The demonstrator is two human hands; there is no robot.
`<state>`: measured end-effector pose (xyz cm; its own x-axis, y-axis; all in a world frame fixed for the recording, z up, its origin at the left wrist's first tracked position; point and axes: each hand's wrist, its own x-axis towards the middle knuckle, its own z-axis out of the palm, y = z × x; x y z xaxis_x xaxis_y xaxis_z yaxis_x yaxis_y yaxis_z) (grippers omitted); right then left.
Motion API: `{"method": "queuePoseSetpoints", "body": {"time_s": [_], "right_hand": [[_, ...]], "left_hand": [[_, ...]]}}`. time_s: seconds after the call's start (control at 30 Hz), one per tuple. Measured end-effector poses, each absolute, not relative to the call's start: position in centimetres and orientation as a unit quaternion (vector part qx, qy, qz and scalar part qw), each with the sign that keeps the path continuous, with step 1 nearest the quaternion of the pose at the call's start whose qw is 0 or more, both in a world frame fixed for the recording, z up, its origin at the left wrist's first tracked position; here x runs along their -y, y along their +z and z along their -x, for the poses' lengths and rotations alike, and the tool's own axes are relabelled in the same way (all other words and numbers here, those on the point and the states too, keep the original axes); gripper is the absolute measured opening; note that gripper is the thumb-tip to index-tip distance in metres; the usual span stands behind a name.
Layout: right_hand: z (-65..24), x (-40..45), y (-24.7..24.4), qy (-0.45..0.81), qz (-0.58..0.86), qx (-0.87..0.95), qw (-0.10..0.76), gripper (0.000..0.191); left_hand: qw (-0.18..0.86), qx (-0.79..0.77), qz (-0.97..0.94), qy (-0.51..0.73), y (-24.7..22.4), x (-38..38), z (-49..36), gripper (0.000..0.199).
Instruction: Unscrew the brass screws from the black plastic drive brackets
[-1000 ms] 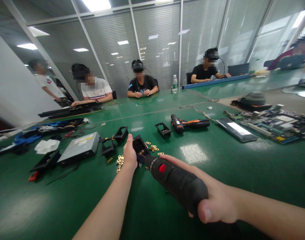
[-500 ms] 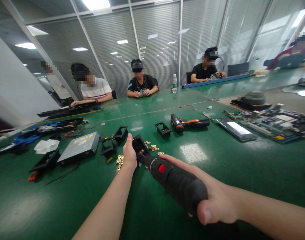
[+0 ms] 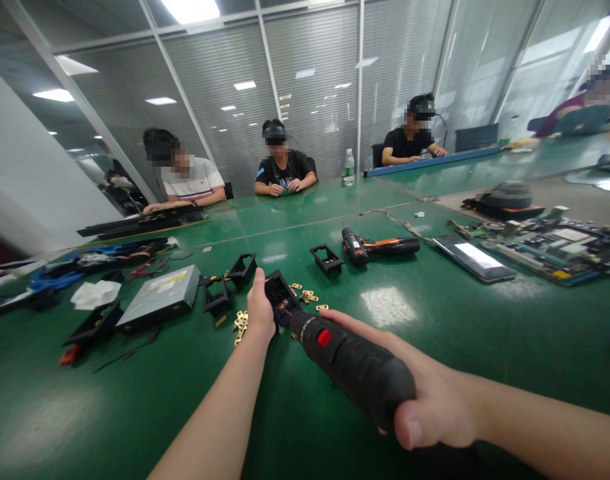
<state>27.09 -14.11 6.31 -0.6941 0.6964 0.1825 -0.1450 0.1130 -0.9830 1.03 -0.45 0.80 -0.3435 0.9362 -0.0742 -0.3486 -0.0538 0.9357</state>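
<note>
My left hand [image 3: 260, 307] is closed on the left side of a black plastic frame [image 3: 279, 288], which is tilted open side toward me. My right hand [image 3: 425, 393] grips a black cordless screwdriver [image 3: 352, 367] with a red switch on its body. Its tip points into the frame, where a small brass-coloured piece [image 3: 283, 305] shows; whether bit and piece touch is hard to make out. Small brass plates [image 3: 241, 325] lie loose left of the frame, and more brass plates [image 3: 309, 296] lie to its right.
More black frames [image 3: 327, 259] stand on the green table [image 3: 185, 400]. A black-and-orange power driver [image 3: 379, 247] and a phone [image 3: 472, 259] lie beyond my right hand, with circuit boards [image 3: 559, 243] farther right. A metal disc drive [image 3: 159, 298] sits left. Several people sit across.
My hands, the frame and the screwdriver hold nearly the same position. The person standing in the left background is no longer visible.
</note>
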Motion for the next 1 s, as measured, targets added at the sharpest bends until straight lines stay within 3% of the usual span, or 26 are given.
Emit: {"method": "queuePoseSetpoints", "body": {"time_s": [1.0], "right_hand": [[-27.23,13.72,6.44,0.618,0.211,0.683,0.326,0.129]], "left_hand": [[0.491,-0.491,-0.308,0.651,0.8,0.53,-0.98,0.058]]}}
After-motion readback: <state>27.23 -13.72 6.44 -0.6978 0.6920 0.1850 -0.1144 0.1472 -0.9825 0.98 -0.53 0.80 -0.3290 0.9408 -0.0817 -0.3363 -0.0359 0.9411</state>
